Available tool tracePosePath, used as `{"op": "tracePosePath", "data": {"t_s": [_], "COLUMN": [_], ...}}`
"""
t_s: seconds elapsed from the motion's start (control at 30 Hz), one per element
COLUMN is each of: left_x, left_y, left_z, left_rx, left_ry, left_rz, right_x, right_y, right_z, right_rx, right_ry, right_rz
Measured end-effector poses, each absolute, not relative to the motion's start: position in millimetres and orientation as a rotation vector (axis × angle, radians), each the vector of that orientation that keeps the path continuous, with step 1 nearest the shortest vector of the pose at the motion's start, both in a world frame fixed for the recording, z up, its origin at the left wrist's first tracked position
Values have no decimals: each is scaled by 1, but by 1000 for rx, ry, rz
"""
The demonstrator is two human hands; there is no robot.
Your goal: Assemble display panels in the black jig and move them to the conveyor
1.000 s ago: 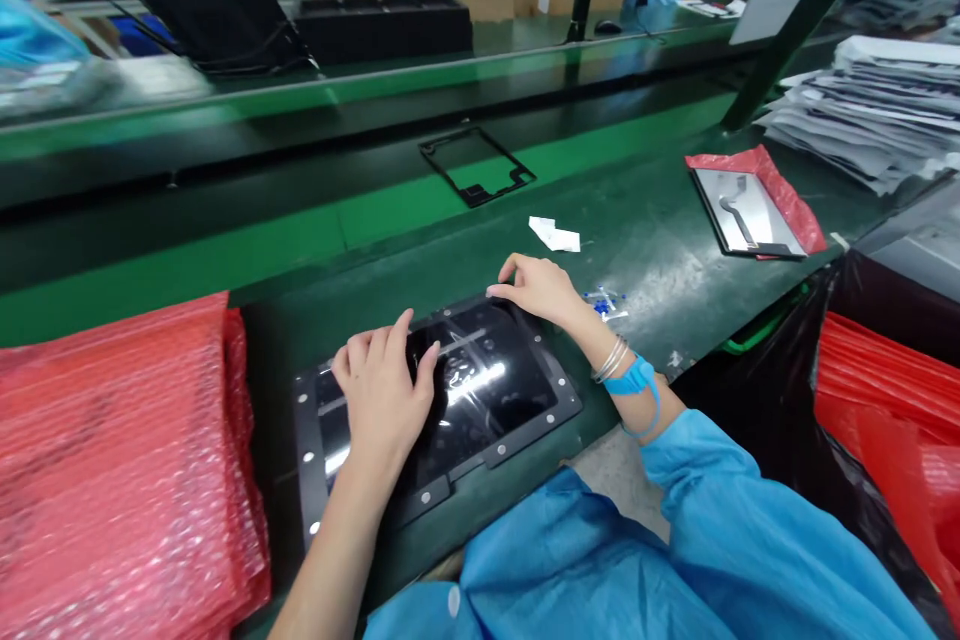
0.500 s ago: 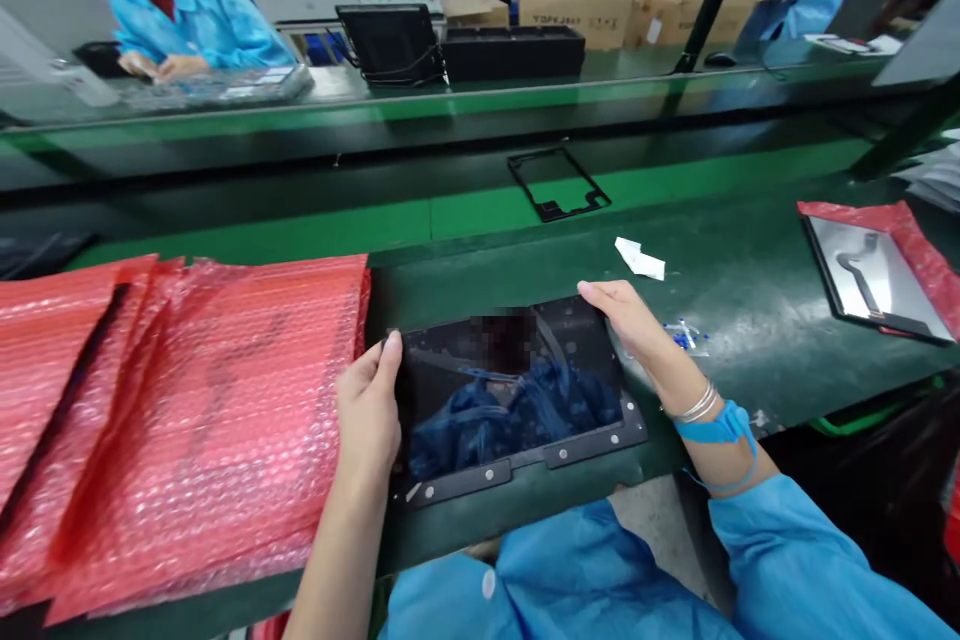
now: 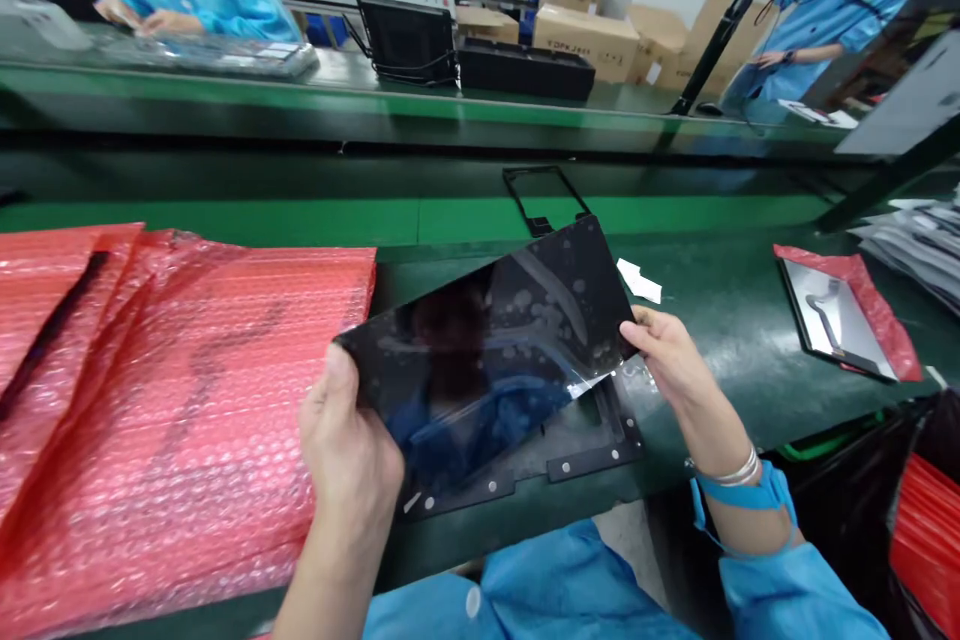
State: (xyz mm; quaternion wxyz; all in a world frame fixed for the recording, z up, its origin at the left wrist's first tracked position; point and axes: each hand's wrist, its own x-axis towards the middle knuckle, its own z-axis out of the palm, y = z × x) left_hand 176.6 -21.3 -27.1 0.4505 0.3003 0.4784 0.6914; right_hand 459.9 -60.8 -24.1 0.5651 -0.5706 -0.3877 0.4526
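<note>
A glossy black display panel [image 3: 487, 340] is tilted in the air, held between my two hands. My left hand [image 3: 349, 440] grips its left end, thumb on the front face. My right hand [image 3: 667, 355] pinches the lower right corner, where a small shiny strip shows along the edge. Smudges and reflections cover the panel's face. Partly hidden beneath it, a black frame [image 3: 592, 462] with several round silver spots along its near edge lies on the green table [image 3: 720, 320].
Red bubble-wrap bags [image 3: 225, 400] are piled at the left. Ahead are a thin black bezel frame [image 3: 517, 190] and white paper scraps [image 3: 639, 282]. Another panel [image 3: 836, 320] lies on red wrap at the right. A co-worker's hands [image 3: 169, 22] show across the bench.
The display panel has risen off the black frame and tilted, its right end higher. My right hand has shifted from its upper right corner to the lower right one. The view has turned slightly.
</note>
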Motion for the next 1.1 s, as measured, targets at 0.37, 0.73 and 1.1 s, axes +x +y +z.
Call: {"op": "tracePosePath", "data": {"t_s": [0.37,0.73,1.1], "left_x": [144,152,143], "left_y": [-66,-91,-85], "left_z": [-98,-126,-124], "left_rx": [2230,2586,2450], "left_ry": [1411,1571,1432], "left_rz": [910,924,957], "right_x": [351,333,368], "right_y": [156,223,199], "right_z": [15,-26,-26], "right_rx": [-1401,-2005,-2541], "right_ry": [-956,-1262,-1751], "right_rz": [1191,782,192]}}
